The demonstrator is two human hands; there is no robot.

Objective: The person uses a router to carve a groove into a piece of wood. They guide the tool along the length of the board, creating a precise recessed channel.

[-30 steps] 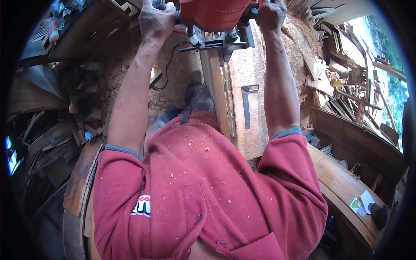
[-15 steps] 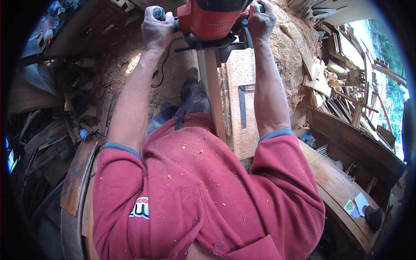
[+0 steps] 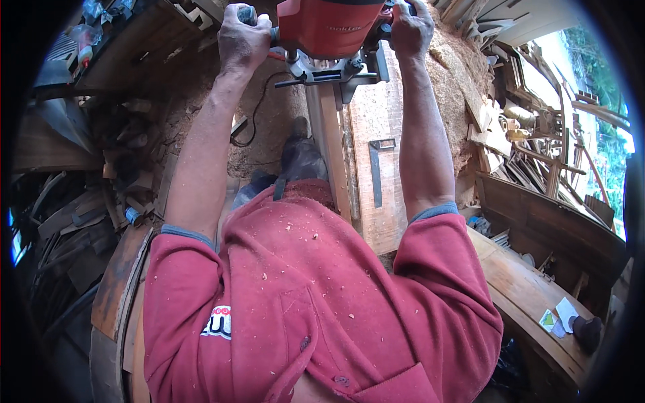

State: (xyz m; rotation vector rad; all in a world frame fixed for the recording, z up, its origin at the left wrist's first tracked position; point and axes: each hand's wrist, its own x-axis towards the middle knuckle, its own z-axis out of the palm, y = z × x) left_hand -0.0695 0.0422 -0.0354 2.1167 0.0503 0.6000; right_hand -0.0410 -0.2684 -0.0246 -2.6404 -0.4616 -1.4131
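A red plunge router [image 3: 321, 27] with a metal base and side fence sits at the top of my view, over the narrow edge of an upright wooden beam [image 3: 329, 144]. My left hand [image 3: 242, 41] is closed round the router's left handle. My right hand [image 3: 411, 32] grips the handle on the other side. Beside the beam, a pale board [image 3: 375, 228] carries a dark metal square [image 3: 376, 176]. A black cord [image 3: 250, 131] loops on the dusty ground left of the beam. My boot shows below the router, left of the beam.
Scrap wood is heaped at the left [image 3: 74, 215] and right [image 3: 537, 158]. A mound of sawdust [image 3: 447, 87] lies beyond the board. At lower right is a wooden plank surface [image 3: 531, 302] with papers [image 3: 566, 310] and a dark object. Plastic bottles sit at upper left.
Both hands keep their grip. The router and both arms sit slightly further left than a second ago, with small up-and-down shifts between frames; the whole view has shifted a little too.
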